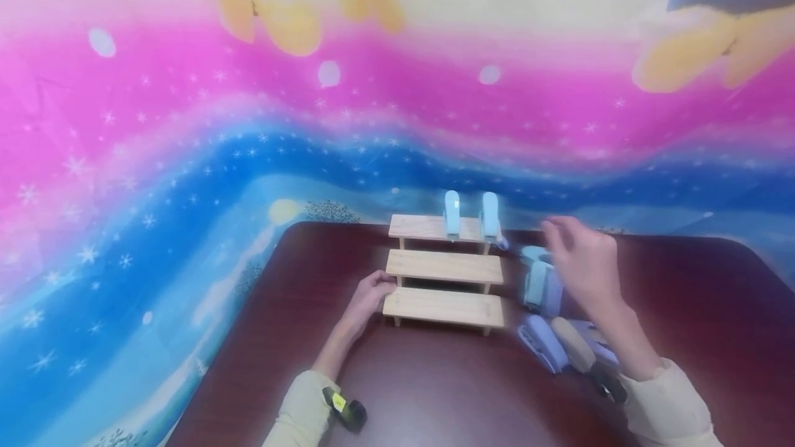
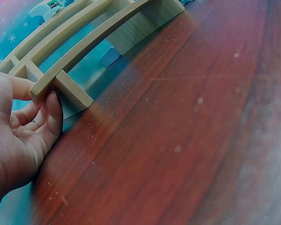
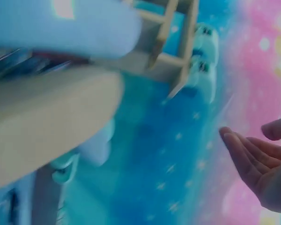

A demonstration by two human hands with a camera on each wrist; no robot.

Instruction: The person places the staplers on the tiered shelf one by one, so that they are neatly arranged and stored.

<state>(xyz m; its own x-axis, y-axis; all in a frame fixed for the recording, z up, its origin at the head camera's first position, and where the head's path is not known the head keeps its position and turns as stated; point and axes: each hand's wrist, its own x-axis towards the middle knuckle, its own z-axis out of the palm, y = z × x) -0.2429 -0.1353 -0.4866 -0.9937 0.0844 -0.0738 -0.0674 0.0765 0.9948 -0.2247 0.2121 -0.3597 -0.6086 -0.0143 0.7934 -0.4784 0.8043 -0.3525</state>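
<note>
A three-tier wooden stand (image 1: 444, 264) sits on the table. My left hand (image 1: 371, 293) pinches the left end of its front tier; in the left wrist view my left hand (image 2: 23, 126) has thumb and fingers about the board's end. Two light blue staplers (image 1: 452, 216) stand side by side on the top tier's right half. My right hand (image 1: 586, 261) hangs above the staplers right of the stand, holding nothing. In the right wrist view my right hand (image 3: 262, 164) has its fingers loosely extended and its thumb apart.
Right of the stand lie several staplers: mint ones (image 1: 535, 281), a purple one (image 1: 543, 343), a beige one (image 1: 573, 343) and a dark one (image 1: 609, 383). A dark red table (image 1: 298, 281) carries everything. Behind it hangs a colourful printed cloth (image 1: 373, 123).
</note>
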